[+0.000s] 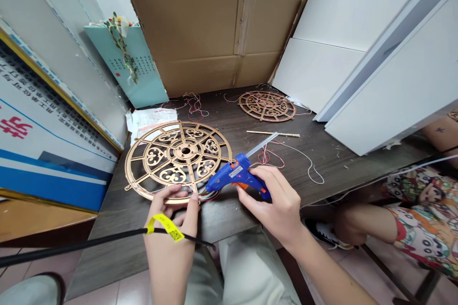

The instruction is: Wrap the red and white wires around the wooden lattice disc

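Observation:
A round openwork wooden panel with scroll cut-outs lies tilted over the near left of the dark table. My left hand grips its near rim, fingers underneath and thumb on top, with thin wires running along that edge. In my right hand is a blue glue gun with an orange trigger. Its nozzle points left at the panel's rim, close to my left thumb; whether it touches I cannot tell. A clear glue stick juts from the back of the gun.
A second wooden panel with red and white wires lies at the back. A thin stick and loose wire are on the table. Cardboard and white boards stand behind. A black cable crosses my left hand. Another person sits at right.

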The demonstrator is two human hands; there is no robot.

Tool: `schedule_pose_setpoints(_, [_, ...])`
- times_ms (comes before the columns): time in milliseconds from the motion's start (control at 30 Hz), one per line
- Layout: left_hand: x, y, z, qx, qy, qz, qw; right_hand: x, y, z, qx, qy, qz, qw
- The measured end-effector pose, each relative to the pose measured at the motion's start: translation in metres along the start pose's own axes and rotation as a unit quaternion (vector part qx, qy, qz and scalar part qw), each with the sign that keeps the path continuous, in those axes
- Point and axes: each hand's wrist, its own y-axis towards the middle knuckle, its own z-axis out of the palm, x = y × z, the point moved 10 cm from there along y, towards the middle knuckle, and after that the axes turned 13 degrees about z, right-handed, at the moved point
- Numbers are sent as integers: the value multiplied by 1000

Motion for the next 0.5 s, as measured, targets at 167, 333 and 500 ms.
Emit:
schedule_pose_setpoints(167, [2, 1, 1, -3, -6, 5, 1000, -3, 3, -2, -6, 15, 16, 1000])
schedule_pose_setpoints(333, [4, 0, 1, -8, -3, 0, 1000, -2, 4, 2, 9, 10, 18, 1000])
schedule_pose_setpoints(500, [3, 0, 0, -11, -2, -8, 1000, -4, 5, 3, 8, 15, 24, 1000])
